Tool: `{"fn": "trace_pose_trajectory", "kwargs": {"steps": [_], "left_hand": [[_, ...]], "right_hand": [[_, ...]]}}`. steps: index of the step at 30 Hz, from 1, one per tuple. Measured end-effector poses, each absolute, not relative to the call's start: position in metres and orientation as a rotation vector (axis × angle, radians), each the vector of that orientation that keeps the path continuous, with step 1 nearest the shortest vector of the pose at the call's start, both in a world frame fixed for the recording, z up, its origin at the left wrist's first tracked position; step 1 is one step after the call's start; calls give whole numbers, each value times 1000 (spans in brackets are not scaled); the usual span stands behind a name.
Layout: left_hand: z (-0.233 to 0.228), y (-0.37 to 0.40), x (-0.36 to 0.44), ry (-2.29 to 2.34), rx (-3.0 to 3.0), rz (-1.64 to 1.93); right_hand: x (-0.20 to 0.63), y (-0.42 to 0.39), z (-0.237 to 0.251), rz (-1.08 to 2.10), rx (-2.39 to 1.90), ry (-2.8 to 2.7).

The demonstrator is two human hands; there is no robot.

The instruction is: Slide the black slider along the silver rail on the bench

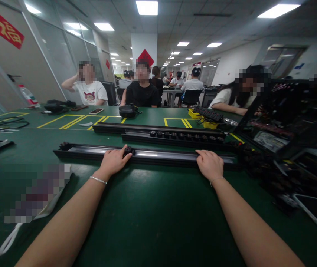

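Both hands on the near black rail, lying lengthwise on the green table. Left hand pinches a small black socket module at the channel; right hand rests flat, loose. Near rail almost bare, far rail already carries a row of modules

Left hand fingertips over small black part — part's shape unclear

Assembly workshop, marked green worktable, seated workers
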State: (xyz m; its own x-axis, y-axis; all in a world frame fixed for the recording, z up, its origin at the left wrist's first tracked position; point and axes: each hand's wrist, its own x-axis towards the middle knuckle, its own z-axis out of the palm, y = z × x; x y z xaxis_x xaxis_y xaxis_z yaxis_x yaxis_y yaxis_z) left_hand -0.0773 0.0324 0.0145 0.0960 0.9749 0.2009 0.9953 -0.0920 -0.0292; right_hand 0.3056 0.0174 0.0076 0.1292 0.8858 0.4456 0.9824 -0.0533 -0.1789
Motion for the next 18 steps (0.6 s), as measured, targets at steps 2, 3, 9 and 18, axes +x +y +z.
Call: {"fn": "trace_pose_trajectory", "kwargs": {"steps": [2, 3, 9, 18], "left_hand": [[15, 32, -77, -2001, -2209, -188], [16, 32, -77, -2000, -2212, -186], [20, 30, -75, -2027, -2227, -180], [20, 30, -72, -2005, -2219, -138]], "right_hand": [[306, 17, 8, -298, -1981, -1797], [306, 17, 8, -295, -1982, -1798], [307, 18, 8, -274, -2003, -1811], [306, 18, 8, -289, -1999, -1807]]}}
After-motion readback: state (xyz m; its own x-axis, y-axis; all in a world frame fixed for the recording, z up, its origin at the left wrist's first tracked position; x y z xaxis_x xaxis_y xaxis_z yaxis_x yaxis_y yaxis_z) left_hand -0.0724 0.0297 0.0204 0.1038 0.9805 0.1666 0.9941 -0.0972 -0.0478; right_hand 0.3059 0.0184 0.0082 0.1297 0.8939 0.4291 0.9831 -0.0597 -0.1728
